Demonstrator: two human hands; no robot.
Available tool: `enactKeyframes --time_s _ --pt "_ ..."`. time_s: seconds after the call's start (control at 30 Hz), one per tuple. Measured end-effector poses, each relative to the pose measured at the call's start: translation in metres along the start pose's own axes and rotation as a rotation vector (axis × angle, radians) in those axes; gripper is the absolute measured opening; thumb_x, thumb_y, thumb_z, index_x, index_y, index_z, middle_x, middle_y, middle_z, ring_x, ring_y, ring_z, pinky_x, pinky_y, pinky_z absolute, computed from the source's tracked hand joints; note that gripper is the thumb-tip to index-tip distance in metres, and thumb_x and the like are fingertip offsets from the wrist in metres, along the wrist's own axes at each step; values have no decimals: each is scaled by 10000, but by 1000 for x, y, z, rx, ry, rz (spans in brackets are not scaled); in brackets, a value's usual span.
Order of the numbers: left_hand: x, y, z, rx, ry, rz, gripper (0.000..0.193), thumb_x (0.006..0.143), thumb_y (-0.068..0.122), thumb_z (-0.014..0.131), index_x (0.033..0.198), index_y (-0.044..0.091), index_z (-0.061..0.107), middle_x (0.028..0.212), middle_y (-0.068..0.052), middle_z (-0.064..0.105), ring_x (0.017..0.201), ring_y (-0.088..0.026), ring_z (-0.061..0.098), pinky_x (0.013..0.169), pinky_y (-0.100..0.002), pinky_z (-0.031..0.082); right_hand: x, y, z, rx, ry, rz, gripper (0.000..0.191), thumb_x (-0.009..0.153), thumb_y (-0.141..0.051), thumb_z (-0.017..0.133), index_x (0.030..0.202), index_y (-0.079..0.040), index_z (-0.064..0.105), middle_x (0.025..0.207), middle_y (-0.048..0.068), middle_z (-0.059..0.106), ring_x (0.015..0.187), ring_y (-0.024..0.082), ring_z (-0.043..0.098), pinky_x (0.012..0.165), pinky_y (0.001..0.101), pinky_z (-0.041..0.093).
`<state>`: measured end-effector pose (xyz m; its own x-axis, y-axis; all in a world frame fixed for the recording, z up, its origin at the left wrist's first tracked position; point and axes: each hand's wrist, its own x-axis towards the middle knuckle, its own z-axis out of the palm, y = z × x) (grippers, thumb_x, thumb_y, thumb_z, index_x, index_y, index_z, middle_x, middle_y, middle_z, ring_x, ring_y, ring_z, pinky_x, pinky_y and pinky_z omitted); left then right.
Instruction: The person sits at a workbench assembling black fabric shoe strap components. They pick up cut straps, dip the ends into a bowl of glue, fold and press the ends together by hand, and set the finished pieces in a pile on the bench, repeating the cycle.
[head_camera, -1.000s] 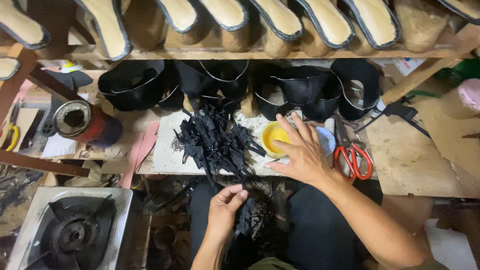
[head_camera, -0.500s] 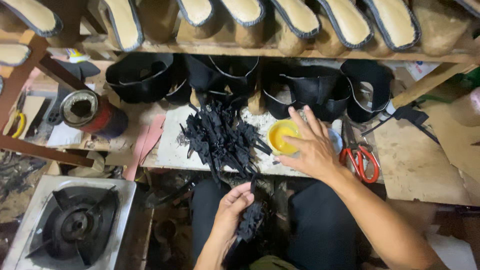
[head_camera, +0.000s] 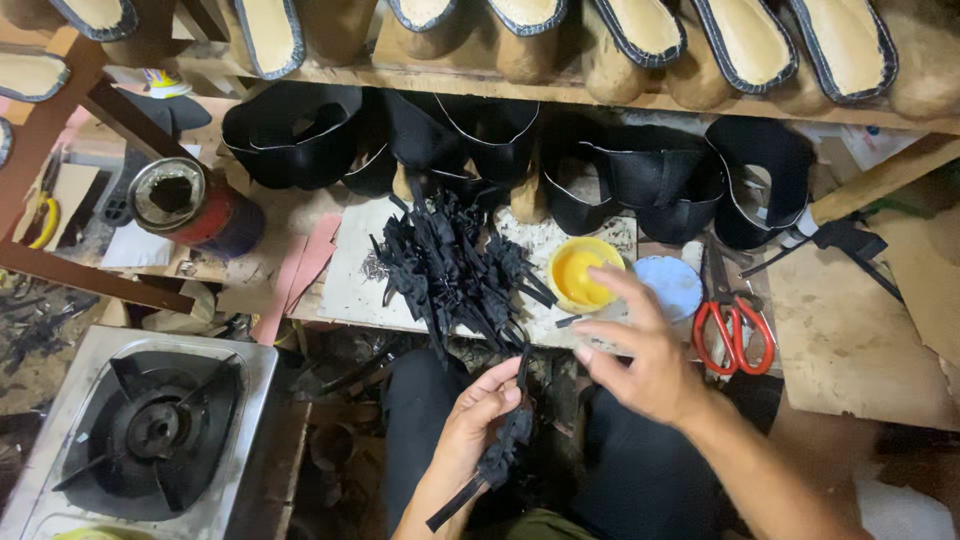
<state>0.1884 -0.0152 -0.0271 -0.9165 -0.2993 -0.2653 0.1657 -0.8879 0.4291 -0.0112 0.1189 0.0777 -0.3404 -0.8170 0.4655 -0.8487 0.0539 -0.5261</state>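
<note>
Black strips, thin and floppy like cut leather or rubber, hang in a small bunch (head_camera: 503, 445) from the left hand (head_camera: 470, 420), which is closed around them over the person's lap, just below the edge of the workbench (head_camera: 850, 340). The free ends droop and curl, so they look light and soft, with no stiffness to speak of; a pinch near the top of the bunch, where the fingers already have it, seems the sensible hold, since a grip lower down would let the strips slide apart. The right hand (head_camera: 640, 345) hovers open with fingers spread, holding nothing, just beside the yellow dish (head_camera: 580, 275) and the pale round lid (head_camera: 670, 285). A bigger heap of the same black strips (head_camera: 450, 265) lies on the white board (head_camera: 345, 280) (tangled, so pulling one would likely drag its neighbours). Red-handled scissors (head_camera: 732, 325) rest to the right of the lid. Whether the strips carry glue I cannot tell from here. A gas burner (head_camera: 150, 430) sits low on the left.
</note>
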Motion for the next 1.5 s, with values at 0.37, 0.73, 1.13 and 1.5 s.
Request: enactKeyframes --time_s 0.37,0.73,1.13,1.5 --pt "-13 3 30 17 21 -60 508 903 118 683 1384 -22 605 1031 -55 728 863 -113 681 795 -256 539 -27 -13 33 -225 41 -272 587 747 -65 781 1306 -220 693 1647 113 214 1496 505 289 1202 567 354" --pt "-21 5 46 -23 11 -33 519 917 132 670 1403 -30 589 985 -72 717 771 -111 638 692 -243 512 -39 -10 45 -265 116 -279 547 801 -93 798 1315 -251 696 1707 78 104 1533 464 230 1223 565 339" --pt "-23 4 43 10 -145 1 593 910 129 675 1465 -32 545 929 -55 670 800 -120 603 746 -260 495 -36 -18 36 -332 99 -277 509 805 -70 787 1270 -271 739 1662 94 192 1517 454 263 1207 558 358" --pt "-1 -12 22 407 218 397 559 901 -32 692 1443 0 558 968 15 585 864 -73 541 779 -235 459 -39 -58 38 315 -28 346 714 786 -112 795 1431 -6 508 1085 102 722 894 175 711 802 303 581"
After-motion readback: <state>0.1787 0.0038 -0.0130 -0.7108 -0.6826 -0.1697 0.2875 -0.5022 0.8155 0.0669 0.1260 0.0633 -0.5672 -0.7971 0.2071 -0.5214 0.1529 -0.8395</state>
